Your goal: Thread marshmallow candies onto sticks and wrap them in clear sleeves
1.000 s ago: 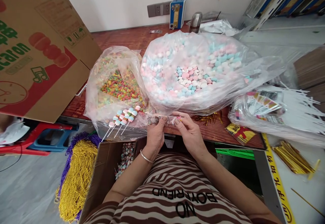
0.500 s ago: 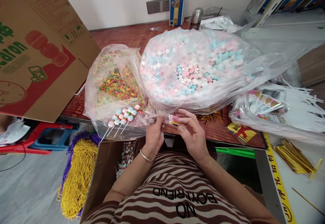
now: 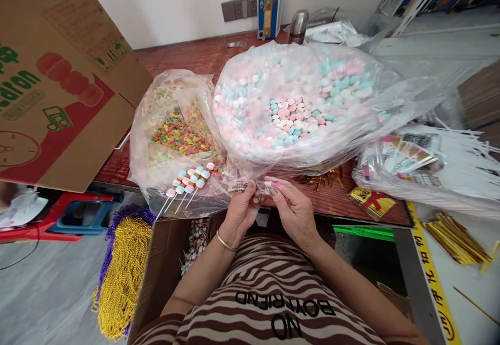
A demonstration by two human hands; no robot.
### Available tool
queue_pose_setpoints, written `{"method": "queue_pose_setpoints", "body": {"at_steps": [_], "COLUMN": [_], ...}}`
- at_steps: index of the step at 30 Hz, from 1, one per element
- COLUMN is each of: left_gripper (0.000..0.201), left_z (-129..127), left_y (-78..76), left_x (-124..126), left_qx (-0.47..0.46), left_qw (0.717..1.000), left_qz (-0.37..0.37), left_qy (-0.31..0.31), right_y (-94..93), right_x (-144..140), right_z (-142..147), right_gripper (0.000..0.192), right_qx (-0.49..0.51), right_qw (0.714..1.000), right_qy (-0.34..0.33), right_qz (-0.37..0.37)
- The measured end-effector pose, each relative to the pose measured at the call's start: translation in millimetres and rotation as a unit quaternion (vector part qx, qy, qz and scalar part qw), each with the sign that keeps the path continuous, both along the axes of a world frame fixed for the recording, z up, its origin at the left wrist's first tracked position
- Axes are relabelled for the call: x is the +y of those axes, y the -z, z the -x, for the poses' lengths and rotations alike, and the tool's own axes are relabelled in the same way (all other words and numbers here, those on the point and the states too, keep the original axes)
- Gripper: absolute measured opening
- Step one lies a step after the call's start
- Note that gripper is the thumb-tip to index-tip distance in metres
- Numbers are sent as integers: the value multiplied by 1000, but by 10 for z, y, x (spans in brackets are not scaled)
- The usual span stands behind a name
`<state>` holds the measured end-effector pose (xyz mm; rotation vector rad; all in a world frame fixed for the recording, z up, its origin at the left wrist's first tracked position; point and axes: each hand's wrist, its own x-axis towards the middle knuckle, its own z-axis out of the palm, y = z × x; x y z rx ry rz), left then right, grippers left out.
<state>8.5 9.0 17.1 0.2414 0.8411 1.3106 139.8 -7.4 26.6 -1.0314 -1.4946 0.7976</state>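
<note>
My left hand [image 3: 241,210] and my right hand [image 3: 292,207] meet at the table's front edge, both pinching a small clear printed wrapper bag [image 3: 255,185] stretched between the fingertips. Just left of my left hand lie several candy skewers [image 3: 188,182] of pink, white and blue pieces on white sticks. Behind my hands a big clear bag of pastel candies [image 3: 297,110] bulges over the wooden table [image 3: 203,58]. A smaller clear bag of multicoloured ring candies [image 3: 182,128] stands to its left.
An open cardboard box [image 3: 172,261] with wrapped skewers sits by my left knee. Gold and purple bead strings [image 3: 123,272] lie on the floor. A large printed carton [image 3: 58,79] leans at left. Printed bags [image 3: 406,160], white sticks [image 3: 464,162] and gold twist ties [image 3: 453,241] lie at right.
My right hand opened briefly and lifted off the wrapper half a second ago; now its fingers have closed back on it beside my left hand. The view shifted slightly.
</note>
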Motion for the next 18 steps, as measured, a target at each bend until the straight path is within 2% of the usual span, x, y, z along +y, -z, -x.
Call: {"method": "queue_pose_setpoints", "body": {"at_steps": [3, 7, 13, 18], "left_gripper": [33, 24, 30, 30], "left_z": [-13, -35, -11, 23], "left_y": [52, 72, 6, 12], "left_x": [9, 12, -17, -18], "left_qx": [-42, -71, -53, -58], "left_qw": [998, 993, 998, 997], "left_qz": [52, 94, 29, 50], "left_qy": [9, 2, 20, 31], "right_y": [-55, -82, -73, -130], "right_x": [-25, -49, -35, -58], "right_z": [-4, 15, -2, -11], "right_gripper": [22, 23, 18, 15], "right_qx": [-18, -94, -138, -126], "right_qw": [999, 993, 987, 989], "right_qy": [-29, -42, 18, 9], "right_qz": [-22, -63, -80, -75]}}
